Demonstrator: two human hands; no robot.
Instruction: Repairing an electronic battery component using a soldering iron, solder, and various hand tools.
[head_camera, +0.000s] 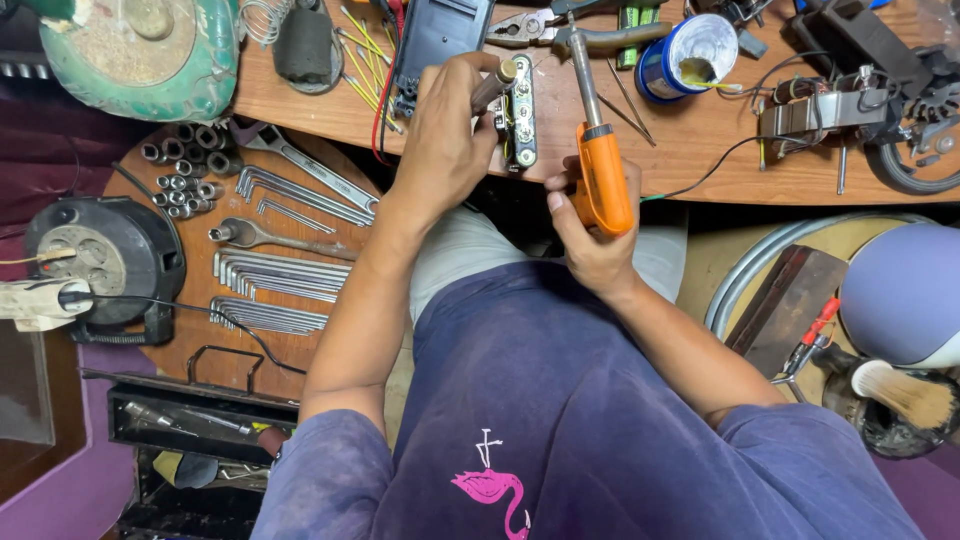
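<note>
My right hand (590, 235) grips the orange handle of a soldering iron (603, 175), its metal shaft pointing away from me over the wooden workbench (700, 160). My left hand (445, 140) is closed around a thin brown-handled tool (495, 83) whose tip meets a small upright terminal strip with screws (521, 125) at the bench's near edge. A black device (438, 35) with red and yellow wires lies just beyond the left hand. Both forearms reach out over my lap in a blue shirt.
On the bench lie pliers (530, 25), a roll of blue tape (690, 55), wired parts at the right (820, 110) and a green round casing (150, 50). To the left, a round board holds hex keys (280, 275) and sockets (185, 165). A cable reel (100, 260), an open toolbox (190, 420) and a brush (900, 395) sit lower down.
</note>
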